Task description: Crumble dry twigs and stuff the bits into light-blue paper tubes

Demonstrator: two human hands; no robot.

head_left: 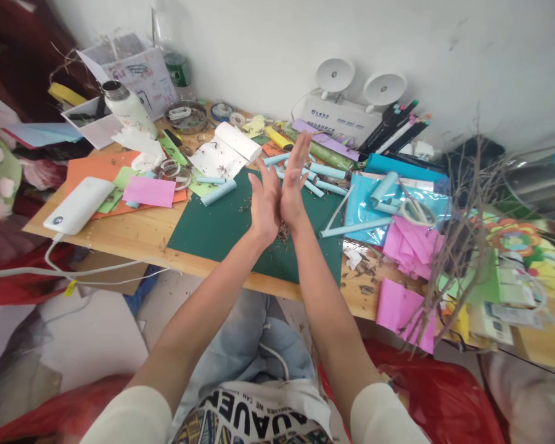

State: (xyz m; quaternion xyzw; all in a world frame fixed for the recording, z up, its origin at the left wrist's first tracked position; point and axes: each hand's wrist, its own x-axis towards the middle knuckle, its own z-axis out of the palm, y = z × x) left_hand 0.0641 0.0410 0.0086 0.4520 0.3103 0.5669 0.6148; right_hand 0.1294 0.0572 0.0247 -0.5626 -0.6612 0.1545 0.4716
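Note:
Over the green mat (208, 228), my left hand (265, 200) and my right hand (295, 191) are upright, palms facing each other and heels touching or nearly so. Fingers on both are stretched out, and I see nothing held between them. Beneath them lies a small heap of brown crumbs (283, 233), partly hidden by the wrists. Just beyond the fingertips several light blue paper tubes (328, 171) lie loosely piled. One more blue tube (219, 193) rests at the mat's left part.
Left are a white power bank (78, 206) with a cable, a pink paper slip (148, 191) and a bottle (128, 108). A white router (340, 120) stands against the wall. Right are a blue packet (363, 213), pink paper (414, 246) and dry twigs (462, 246) jutting past the table edge.

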